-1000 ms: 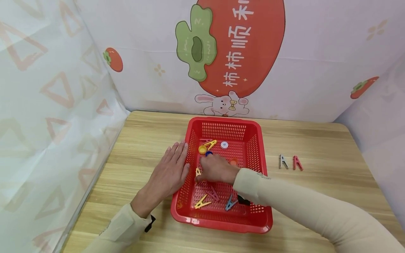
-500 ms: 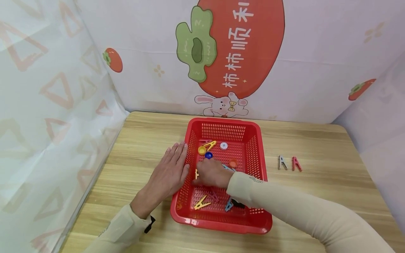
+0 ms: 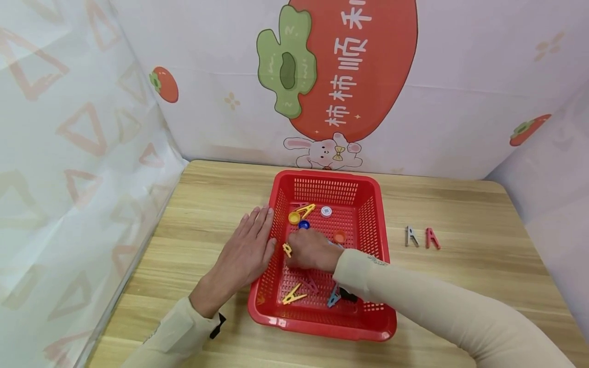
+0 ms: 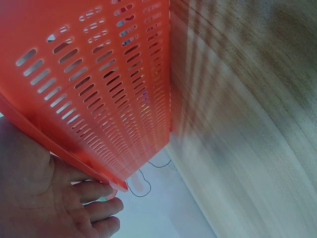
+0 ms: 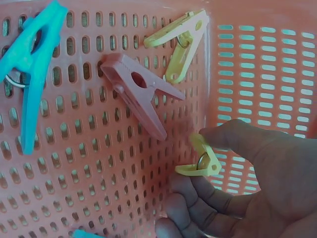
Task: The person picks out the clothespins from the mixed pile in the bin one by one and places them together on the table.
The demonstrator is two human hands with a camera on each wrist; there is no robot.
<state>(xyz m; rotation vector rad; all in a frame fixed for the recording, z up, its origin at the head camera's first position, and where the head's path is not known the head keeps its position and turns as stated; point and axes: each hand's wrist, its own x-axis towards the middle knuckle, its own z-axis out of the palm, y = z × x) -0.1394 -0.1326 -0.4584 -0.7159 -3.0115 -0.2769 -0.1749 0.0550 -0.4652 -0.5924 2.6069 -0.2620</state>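
Pinching V-shaped yellow clip (image 5: 212, 166), seemingly plastic

Right hand (image 3: 313, 250) now pinches yellow clothespin (image 3: 287, 249).
Grip drawn in from earlier spread; blue cap (image 3: 303, 224), part-covered a second ago, shows more.

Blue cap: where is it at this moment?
In the head view, the blue cap lies in the left half of the red basket, just beyond the right hand and close to the yellow cap.
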